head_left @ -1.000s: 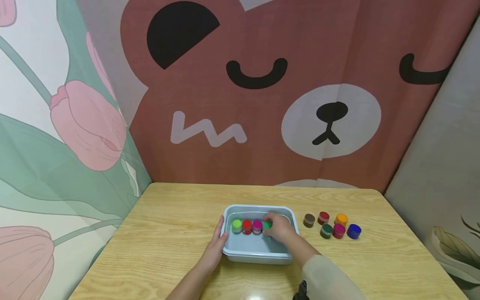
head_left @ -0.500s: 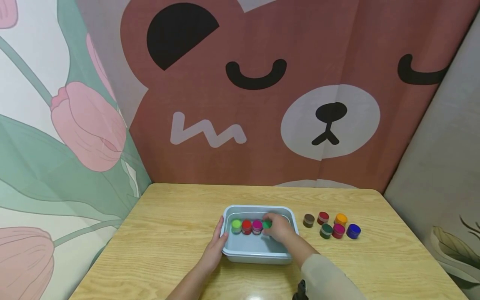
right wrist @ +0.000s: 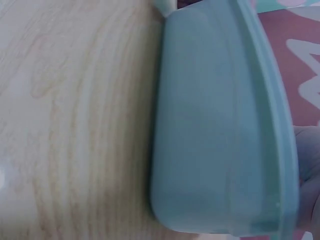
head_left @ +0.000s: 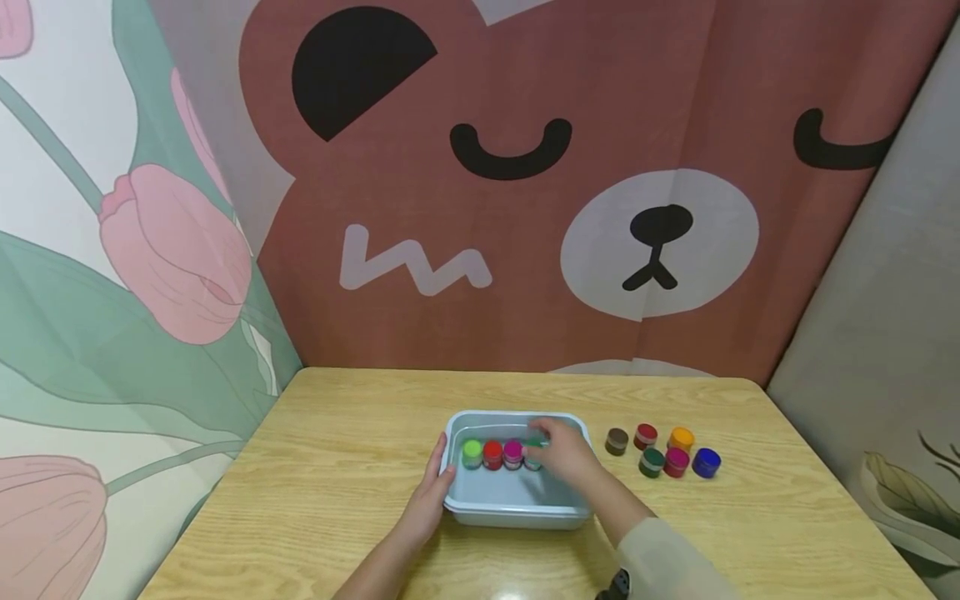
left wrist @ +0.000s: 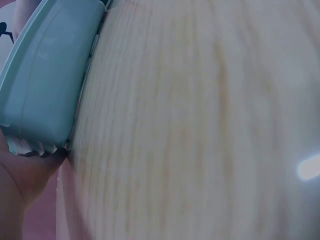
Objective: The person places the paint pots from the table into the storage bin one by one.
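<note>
A light blue plastic box [head_left: 517,510] stands on the table. In it a row of small lidded paint pots runs left to right: light green [head_left: 472,454], red [head_left: 492,455], magenta [head_left: 513,454] and a green pot [head_left: 532,460], partly hidden by my right hand. The right hand [head_left: 566,454] is over the box's right side, thumb and forefinger spread apart around the green pot. My left hand [head_left: 426,500] rests along the box's left end from outside; in the left wrist view the hand [left wrist: 27,172] touches that end. The right wrist view shows mainly the box's outer wall [right wrist: 210,120].
To the right of the box several more pots stand on the wooden table [head_left: 337,467]: brown [head_left: 617,442], dark red [head_left: 645,437], orange [head_left: 681,439], dark green [head_left: 652,462], crimson [head_left: 677,462] and blue [head_left: 707,462]. A curtain with a bear print [head_left: 525,317] hangs behind.
My right hand's fingers have come off the green pot and spread, and the hand has shifted slightly right. The green pot stays in the row; the left hand keeps its place.
</note>
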`<state>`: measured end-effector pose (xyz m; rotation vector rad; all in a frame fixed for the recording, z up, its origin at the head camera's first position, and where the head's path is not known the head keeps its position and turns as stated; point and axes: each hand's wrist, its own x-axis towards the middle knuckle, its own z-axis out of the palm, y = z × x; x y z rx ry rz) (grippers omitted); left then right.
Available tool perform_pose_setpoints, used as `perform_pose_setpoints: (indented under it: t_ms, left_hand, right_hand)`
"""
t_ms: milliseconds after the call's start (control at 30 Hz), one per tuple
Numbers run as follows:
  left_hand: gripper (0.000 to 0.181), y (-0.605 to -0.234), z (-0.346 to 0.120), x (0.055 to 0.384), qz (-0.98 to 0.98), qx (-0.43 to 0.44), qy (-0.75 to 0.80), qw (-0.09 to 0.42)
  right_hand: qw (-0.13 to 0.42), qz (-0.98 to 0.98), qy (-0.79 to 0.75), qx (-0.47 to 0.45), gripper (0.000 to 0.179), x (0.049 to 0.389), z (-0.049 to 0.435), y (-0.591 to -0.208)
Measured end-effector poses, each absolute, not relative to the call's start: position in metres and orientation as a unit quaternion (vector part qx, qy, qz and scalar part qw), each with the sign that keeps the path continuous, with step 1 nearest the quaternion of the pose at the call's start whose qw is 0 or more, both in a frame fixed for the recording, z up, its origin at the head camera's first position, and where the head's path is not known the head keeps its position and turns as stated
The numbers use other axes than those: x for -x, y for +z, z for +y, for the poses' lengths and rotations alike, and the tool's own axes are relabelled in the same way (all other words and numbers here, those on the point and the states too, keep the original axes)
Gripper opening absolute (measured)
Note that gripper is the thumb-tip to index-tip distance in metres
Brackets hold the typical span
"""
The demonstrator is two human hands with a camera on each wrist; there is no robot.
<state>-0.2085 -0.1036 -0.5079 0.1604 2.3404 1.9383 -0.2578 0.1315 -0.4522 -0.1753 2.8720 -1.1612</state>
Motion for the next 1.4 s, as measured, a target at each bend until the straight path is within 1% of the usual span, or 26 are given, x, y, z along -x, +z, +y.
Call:
perform_pose_setpoints:
  t_ms: [167, 333, 633, 833, 967, 1100, 1233, 1400]
  left_hand:
    - [0.058, -0.508, -0.104, 0.208, 0.766, -0.053, 0.638, 0.049]
    - [0.059, -0.508, -0.104, 0.209, 0.766, -0.054, 0.639, 0.051]
    - [0.059, -0.507, -0.104, 0.209, 0.767, -0.054, 0.637, 0.054]
    - [0.059, -0.506, -0.104, 0.209, 0.766, -0.053, 0.639, 0.052]
    - [0.058, -0.508, -0.104, 0.209, 0.764, -0.053, 0.641, 0.053]
    - [0.058, -0.508, -0.104, 0.210, 0.765, -0.051, 0.639, 0.055]
    - [0.058, -0.509, -0.103, 0.210, 0.765, -0.049, 0.640, 0.055]
    - [0.058, -0.511, -0.103, 0.210, 0.763, -0.050, 0.643, 0.045]
  right_hand:
    - [0.015, 0.916, -0.398, 0.046, 0.041, 0.252, 0.139, -0.438]
    - [0.011, 0.907, -0.419, 0.033, 0.046, 0.249, 0.153, -0.427]
    - [-0.016, 0.911, -0.412, 0.020, 0.053, 0.244, 0.206, -0.420]
    - [-0.031, 0.913, -0.406, 0.011, 0.060, 0.239, 0.247, -0.424]
    - [-0.026, 0.917, -0.398, -0.016, 0.068, 0.235, 0.271, -0.430]
    - [-0.025, 0.917, -0.394, -0.049, 0.073, 0.232, 0.292, -0.437]
    - [-0.037, 0.914, -0.397, -0.076, 0.068, 0.230, 0.309, -0.446]
    - [-0.039, 0.906, -0.408, -0.111, 0.071, 0.229, 0.326, -0.458]
